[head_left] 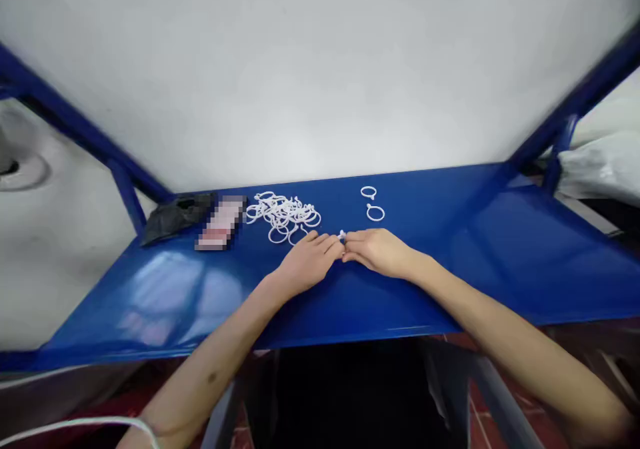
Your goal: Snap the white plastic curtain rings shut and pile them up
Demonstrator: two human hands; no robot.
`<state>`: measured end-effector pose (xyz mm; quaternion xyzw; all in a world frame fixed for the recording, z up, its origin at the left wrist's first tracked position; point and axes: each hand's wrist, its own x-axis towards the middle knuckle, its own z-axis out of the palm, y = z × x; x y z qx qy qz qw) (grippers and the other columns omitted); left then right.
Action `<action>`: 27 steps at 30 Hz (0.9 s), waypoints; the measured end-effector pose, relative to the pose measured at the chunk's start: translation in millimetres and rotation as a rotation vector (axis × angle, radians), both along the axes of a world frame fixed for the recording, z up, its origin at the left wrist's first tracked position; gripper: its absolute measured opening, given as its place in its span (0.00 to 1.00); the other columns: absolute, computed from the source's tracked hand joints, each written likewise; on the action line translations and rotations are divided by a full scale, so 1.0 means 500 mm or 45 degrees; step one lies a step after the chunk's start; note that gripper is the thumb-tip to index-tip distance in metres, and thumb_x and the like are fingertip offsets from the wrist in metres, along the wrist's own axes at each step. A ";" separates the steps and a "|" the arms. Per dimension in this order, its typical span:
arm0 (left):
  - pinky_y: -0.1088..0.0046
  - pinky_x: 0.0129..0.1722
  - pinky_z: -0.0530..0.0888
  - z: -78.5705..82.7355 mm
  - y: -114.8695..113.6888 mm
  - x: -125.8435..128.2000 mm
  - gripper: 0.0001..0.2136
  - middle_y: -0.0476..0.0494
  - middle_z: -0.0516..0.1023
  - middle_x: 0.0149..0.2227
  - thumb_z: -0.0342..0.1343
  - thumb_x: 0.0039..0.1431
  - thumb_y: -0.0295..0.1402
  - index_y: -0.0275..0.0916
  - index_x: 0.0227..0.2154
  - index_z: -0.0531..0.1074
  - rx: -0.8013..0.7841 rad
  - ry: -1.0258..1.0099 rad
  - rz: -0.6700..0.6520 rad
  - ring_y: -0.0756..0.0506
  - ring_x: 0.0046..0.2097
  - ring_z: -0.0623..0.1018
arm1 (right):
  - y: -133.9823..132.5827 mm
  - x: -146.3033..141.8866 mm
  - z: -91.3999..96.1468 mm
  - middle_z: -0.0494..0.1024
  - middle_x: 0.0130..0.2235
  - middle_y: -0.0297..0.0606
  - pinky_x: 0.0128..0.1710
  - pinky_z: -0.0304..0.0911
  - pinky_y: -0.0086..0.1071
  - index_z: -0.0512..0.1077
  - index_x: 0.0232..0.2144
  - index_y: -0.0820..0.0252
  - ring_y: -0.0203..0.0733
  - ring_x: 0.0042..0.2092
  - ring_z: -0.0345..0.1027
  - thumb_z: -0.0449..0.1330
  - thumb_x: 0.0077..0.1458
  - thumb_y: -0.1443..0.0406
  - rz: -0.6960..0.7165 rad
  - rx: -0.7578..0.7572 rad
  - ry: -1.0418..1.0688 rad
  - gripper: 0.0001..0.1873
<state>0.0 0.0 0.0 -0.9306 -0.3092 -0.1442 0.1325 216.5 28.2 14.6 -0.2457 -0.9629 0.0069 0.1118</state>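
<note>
My left hand [311,259] and my right hand [381,250] meet over the blue table, fingertips together. Both are closed around a small white ring [342,235]; only its little knob shows above the fingers, the rest is covered. Just beyond my left hand lies a tangled pile of white rings [283,212], each with a small knob or eyelet, resembling curtain rings. Two single rings sit apart behind my right hand: one farther back [369,187] and one nearer [375,220].
A black plastic bag [173,219] lies at the table's left end, beside a blurred-out flat object [221,223]. The blue table [450,249] backs onto a pale wall [310,75] framed by blue bars. A white cable [85,422] crosses at lower left; a whitish bag [607,165] sits far right.
</note>
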 end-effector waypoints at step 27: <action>0.59 0.46 0.69 0.016 0.041 -0.075 0.12 0.39 0.80 0.45 0.50 0.69 0.35 0.38 0.45 0.76 0.095 -0.307 0.732 0.38 0.49 0.75 | 0.187 0.056 0.016 0.78 0.44 0.46 0.46 0.68 0.40 0.78 0.41 0.61 0.47 0.44 0.73 0.52 0.66 0.61 -0.840 -0.107 0.342 0.15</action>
